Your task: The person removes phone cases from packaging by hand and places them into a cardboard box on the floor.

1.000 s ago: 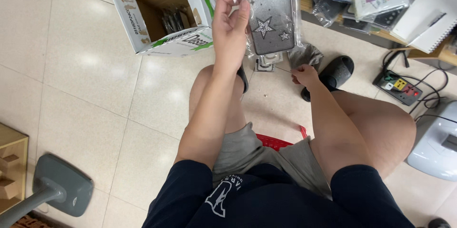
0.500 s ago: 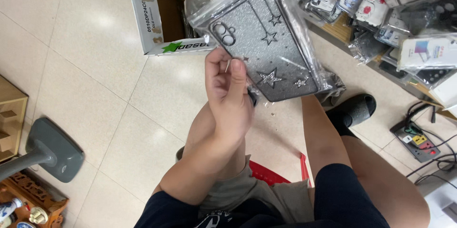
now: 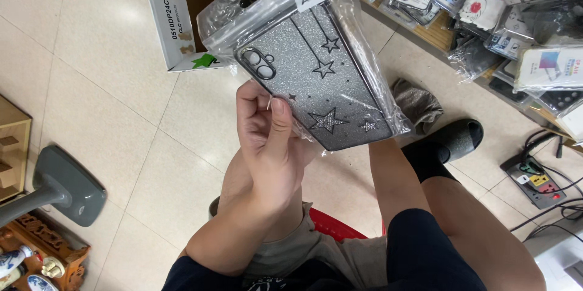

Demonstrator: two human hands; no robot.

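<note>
I see my left hand [image 3: 267, 145] closed around the near left edge of a glittery grey phone case [image 3: 319, 87] sealed in a clear plastic bag [image 3: 279, 8], thumb pressed flat on its face. My right hand is hidden behind the case; only the forearm shows, so I cannot tell its grip. The case is held above my knees, over the tiled floor [image 3: 97, 84]. Its long axis runs diagonally, camera cutout at the far left, bottom end at the near right. The bag's top is cut off by the frame. A cardboard box [image 3: 176, 17] lies beyond.
</note>
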